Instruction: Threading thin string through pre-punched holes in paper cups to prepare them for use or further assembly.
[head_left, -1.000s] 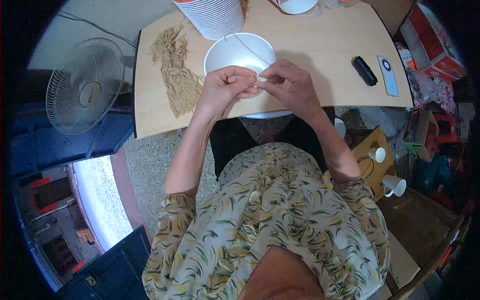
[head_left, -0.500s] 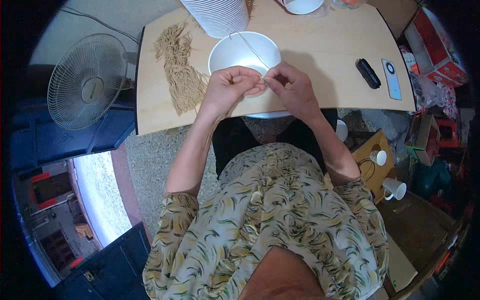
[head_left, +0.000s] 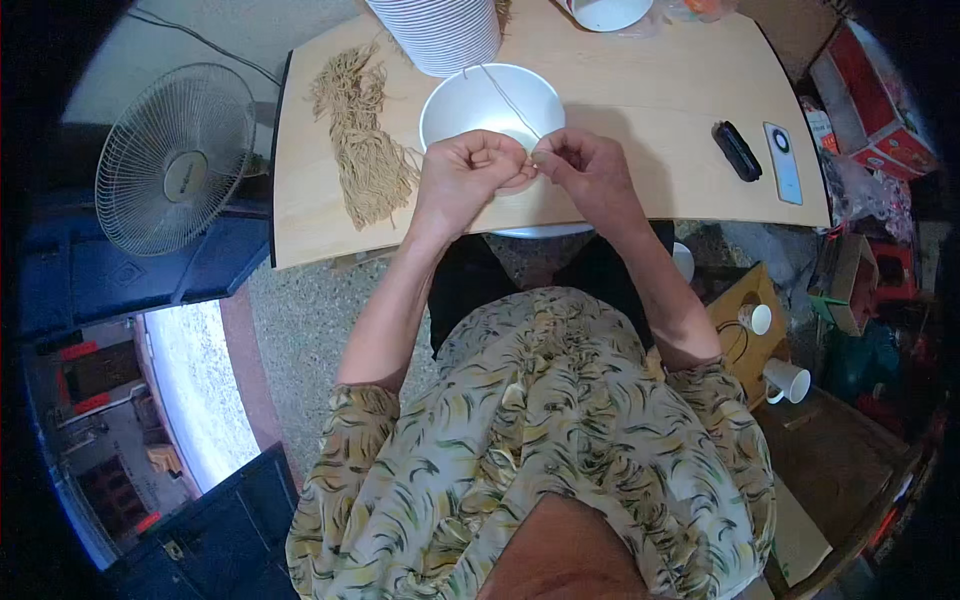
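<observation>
Both hands meet over the near part of a white bowl [head_left: 455,105]. A thin pale cord [head_left: 506,97] runs from the bowl's far rim down toward my fingers. My left hand [head_left: 470,183] pinches the cord between thumb and forefinger, the other fingers curled. Fingertip to fingertip with it, my right hand [head_left: 592,180] pinches the cord too. The exact bit of cord between the fingertips is mostly hidden. Left of the bowl lies a bundle of tan cords [head_left: 370,165], spread lengthwise on the table.
A tall stack of white tubs [head_left: 440,40] stands behind the bowl on the wooden table [head_left: 660,130]. At the right lie a black case [head_left: 737,152] and a phone [head_left: 783,165]. Further off are a fan [head_left: 180,165], a white mug [head_left: 787,381] and a red box [head_left: 870,100].
My hands stay pinched together over the bowl, and the fingertips have shifted very slightly. The whole view has moved a few pixels.
</observation>
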